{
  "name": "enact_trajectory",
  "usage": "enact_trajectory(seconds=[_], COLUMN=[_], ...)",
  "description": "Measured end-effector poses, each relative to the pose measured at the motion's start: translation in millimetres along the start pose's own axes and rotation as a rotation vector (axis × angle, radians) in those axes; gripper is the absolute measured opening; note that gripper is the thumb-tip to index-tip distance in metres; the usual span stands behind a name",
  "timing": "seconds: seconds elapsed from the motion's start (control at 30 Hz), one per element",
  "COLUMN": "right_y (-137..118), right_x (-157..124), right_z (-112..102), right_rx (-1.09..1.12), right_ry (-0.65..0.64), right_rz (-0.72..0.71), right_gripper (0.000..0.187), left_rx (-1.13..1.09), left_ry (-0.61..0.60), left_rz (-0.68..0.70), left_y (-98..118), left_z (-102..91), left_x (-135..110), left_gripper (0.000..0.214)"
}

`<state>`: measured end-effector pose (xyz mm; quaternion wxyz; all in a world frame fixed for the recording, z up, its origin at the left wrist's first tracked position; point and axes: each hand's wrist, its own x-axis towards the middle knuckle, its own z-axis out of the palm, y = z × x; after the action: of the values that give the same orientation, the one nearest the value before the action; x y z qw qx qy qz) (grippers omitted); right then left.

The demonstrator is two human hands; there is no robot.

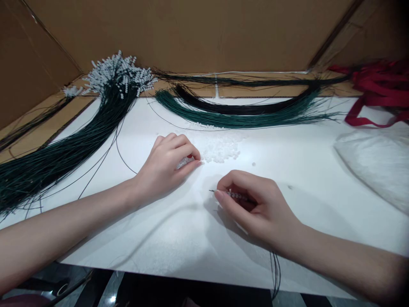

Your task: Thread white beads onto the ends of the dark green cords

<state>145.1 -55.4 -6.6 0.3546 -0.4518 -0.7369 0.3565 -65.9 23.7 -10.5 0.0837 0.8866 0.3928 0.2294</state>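
Bead-tipped green wire bundle [64,147], left of left hand [166,164]; bare green and black wires [236,120], beyond both; red ribbon [380,85], plastic bag [377,166], right of right hand [255,207].

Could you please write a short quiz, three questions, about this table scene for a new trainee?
1. True or false: the right hand pinches a thin wire that already carries a row of threaded pieces.
2. Multiple choice: the left hand pinches beads right beside A) the red ribbon, B) the loose bead pile, C) the plastic bag.
3. Fill in: the bead-tipped wire bundle lies on the person's ____ side.

Key: 1 true; 2 B; 3 left.
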Motion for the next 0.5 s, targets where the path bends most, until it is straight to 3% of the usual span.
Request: enact_trajectory(seconds=[0.5], right_y=[0.1], right_x=[-0.2], right_z=[0.5], right_rx=[0.017], right_ry=[0.003], right_rz=[0.004], right_gripper=[0.013], left_rx=[-0.057], left_ry=[-0.007], left_rz=[0.012], left_y=[-1.6], left_z=[0.0], left_x=[-1.1], left_gripper=[0.013])
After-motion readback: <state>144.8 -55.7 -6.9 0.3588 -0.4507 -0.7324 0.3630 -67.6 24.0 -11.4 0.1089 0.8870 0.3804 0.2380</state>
